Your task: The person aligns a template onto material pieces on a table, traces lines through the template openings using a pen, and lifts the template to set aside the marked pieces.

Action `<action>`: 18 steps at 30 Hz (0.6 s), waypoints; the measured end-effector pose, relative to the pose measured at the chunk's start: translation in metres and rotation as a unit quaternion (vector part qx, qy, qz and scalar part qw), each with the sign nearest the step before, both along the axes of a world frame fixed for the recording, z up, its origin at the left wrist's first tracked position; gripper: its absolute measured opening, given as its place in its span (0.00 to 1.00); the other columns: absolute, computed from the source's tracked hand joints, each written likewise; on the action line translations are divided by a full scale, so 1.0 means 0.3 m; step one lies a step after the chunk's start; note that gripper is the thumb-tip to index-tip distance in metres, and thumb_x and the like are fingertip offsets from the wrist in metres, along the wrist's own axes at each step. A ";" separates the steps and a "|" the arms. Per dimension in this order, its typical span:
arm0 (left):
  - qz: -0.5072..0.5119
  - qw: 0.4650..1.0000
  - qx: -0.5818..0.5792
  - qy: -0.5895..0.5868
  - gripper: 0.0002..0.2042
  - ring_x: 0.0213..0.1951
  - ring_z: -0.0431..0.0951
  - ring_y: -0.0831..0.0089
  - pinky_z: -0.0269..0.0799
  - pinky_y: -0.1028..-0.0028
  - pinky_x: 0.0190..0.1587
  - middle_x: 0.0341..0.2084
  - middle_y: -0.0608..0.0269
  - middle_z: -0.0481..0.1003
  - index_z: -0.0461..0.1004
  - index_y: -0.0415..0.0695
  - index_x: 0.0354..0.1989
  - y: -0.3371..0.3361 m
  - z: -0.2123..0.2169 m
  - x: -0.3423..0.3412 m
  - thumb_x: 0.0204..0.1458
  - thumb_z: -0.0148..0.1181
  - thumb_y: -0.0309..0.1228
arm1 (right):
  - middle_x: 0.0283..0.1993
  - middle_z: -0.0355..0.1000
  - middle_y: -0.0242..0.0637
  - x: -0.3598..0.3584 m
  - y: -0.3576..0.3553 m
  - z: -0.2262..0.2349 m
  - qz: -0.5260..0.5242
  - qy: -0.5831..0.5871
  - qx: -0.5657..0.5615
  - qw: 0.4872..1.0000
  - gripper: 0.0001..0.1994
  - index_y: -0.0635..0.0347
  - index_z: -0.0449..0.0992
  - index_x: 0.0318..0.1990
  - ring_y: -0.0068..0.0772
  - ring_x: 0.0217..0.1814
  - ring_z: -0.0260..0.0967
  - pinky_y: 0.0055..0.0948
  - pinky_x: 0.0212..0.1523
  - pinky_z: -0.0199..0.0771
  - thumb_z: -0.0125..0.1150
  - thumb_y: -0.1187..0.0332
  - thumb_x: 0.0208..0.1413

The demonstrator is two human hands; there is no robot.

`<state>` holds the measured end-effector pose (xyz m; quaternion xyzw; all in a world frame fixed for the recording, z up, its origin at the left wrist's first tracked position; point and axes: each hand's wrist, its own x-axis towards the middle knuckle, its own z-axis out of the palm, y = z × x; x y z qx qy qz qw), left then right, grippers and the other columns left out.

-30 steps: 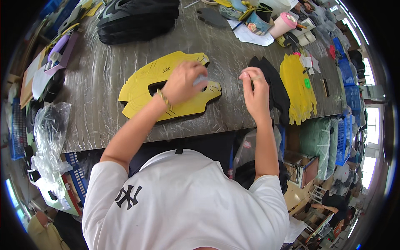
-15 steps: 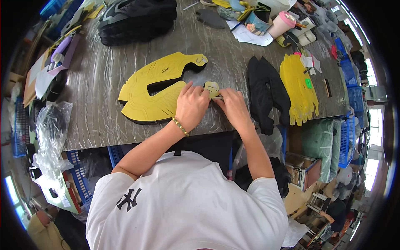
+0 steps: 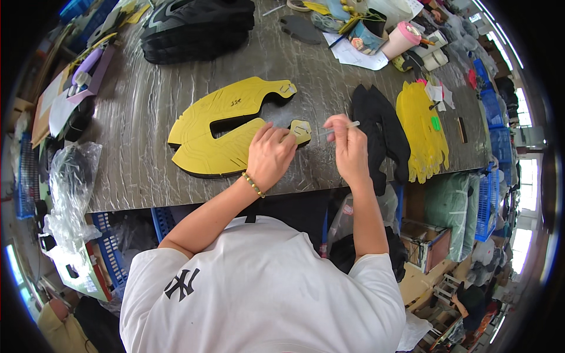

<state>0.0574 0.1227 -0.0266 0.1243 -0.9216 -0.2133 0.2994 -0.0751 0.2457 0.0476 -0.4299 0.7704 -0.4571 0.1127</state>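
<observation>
Yellow U-shaped shoe-upper cutouts (image 3: 226, 126), flat pieces of sheet material stacked in a pair, lay on the grey wood-grain table (image 3: 141, 106) toward its near edge, roughly at mid-length. The left hand (image 3: 269, 157) rested palm down on the lower arm of the stack, fingers curled and pressing its tip, beside a small pale tab (image 3: 301, 129) at that end. The right hand (image 3: 348, 150) hovered just right of the tab, fingers pinched narrowly around a thin white stick (image 3: 340, 129) whose tip pointed toward the tab. A beaded bracelet (image 3: 253, 184) circled the left wrist.

Right of the hands, a pile of black cutouts (image 3: 379, 132) overhung the near edge, with a pile of yellow cutouts (image 3: 421, 132) just beside it. At the far edge sat a dark sports shoe (image 3: 197, 26), and toward the far right corner a pink cup (image 3: 401, 40) stood near loose white papers (image 3: 353, 56). Clear plastic bags (image 3: 70, 188) hung off the left end.
</observation>
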 end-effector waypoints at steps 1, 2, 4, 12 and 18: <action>0.000 1.000 0.001 -0.001 0.06 0.41 0.76 0.63 0.66 0.61 0.58 0.35 0.61 0.76 0.73 0.44 0.32 -0.001 -0.001 0.000 0.47 0.61 0.29 | 0.31 0.75 0.36 0.004 -0.006 -0.018 0.013 -0.008 0.001 1.000 0.14 0.68 0.74 0.37 0.24 0.29 0.74 0.26 0.31 0.73 0.48 0.65 0.67; 0.001 1.000 0.002 0.001 0.06 0.41 0.76 0.63 0.66 0.61 0.58 0.35 0.61 0.76 0.73 0.44 0.32 -0.002 -0.004 0.000 0.47 0.61 0.29 | 0.31 0.75 0.36 0.005 -0.009 -0.040 0.014 -0.007 0.002 1.000 0.14 0.68 0.74 0.37 0.24 0.29 0.74 0.26 0.31 0.73 0.48 0.65 0.67; -0.006 1.000 -0.001 0.004 0.06 0.41 0.76 0.63 0.66 0.61 0.58 0.34 0.61 0.76 0.73 0.44 0.31 -0.003 -0.007 -0.003 0.47 0.62 0.30 | 0.32 0.77 0.37 0.008 -0.021 -0.065 0.039 -0.019 0.035 0.998 0.12 0.69 0.75 0.39 0.26 0.33 0.76 0.27 0.36 0.75 0.51 0.67 0.65; -0.006 1.000 -0.014 0.006 0.05 0.41 0.76 0.62 0.67 0.61 0.57 0.33 0.60 0.76 0.73 0.43 0.31 -0.005 -0.008 -0.007 0.47 0.61 0.29 | 0.33 0.77 0.44 0.028 -0.053 -0.089 0.025 0.045 0.026 0.998 0.09 0.71 0.76 0.39 0.34 0.34 0.78 0.26 0.36 0.75 0.58 0.71 0.59; -0.006 1.000 -0.026 -0.006 0.06 0.40 0.76 0.63 0.67 0.61 0.57 0.34 0.61 0.76 0.74 0.44 0.33 -0.004 -0.003 -0.003 0.48 0.61 0.30 | 0.33 0.77 0.44 0.015 -0.030 -0.089 0.036 0.056 0.006 0.998 0.09 0.71 0.77 0.38 0.34 0.33 0.78 0.26 0.36 0.74 0.57 0.70 0.60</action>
